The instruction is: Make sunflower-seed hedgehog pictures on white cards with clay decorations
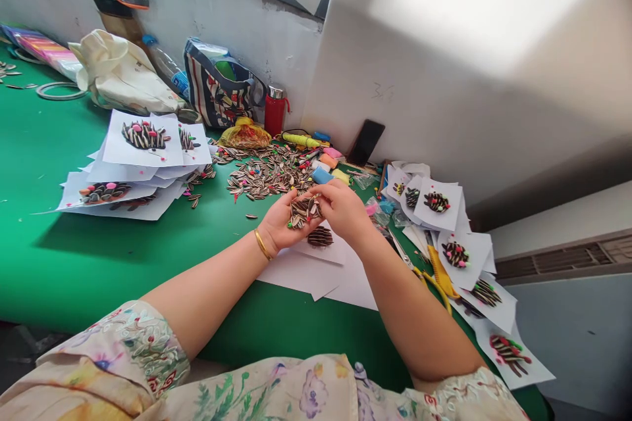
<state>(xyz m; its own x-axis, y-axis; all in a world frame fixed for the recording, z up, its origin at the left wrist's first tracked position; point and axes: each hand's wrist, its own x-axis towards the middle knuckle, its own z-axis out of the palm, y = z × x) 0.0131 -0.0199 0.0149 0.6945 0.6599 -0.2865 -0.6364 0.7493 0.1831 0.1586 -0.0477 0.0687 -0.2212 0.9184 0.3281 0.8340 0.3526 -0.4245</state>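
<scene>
In the head view my left hand point(282, 223), with a gold bangle at the wrist, is cupped palm up around a small pile of striped sunflower seeds point(302, 210). My right hand point(342, 209) is over the pile, its fingers bent together at the seeds; what they pinch, if anything, is too small to tell. Just below the hands, a white paper point(330, 253) bears a dark cluster of seeds point(320, 237). More white sheets point(291, 274) lie under it. A large heap of loose seeds point(266, 174) is spread on the green table beyond my hands.
Stacked papers with seed figures stand at the left point(143, 174) and along the right point(467, 210). Yellow-handled scissors point(429, 279) lie beside my right forearm. Clay blocks point(323, 175), a phone point(366, 142), a red flask point(275, 112) and bags point(217, 95) stand near the wall.
</scene>
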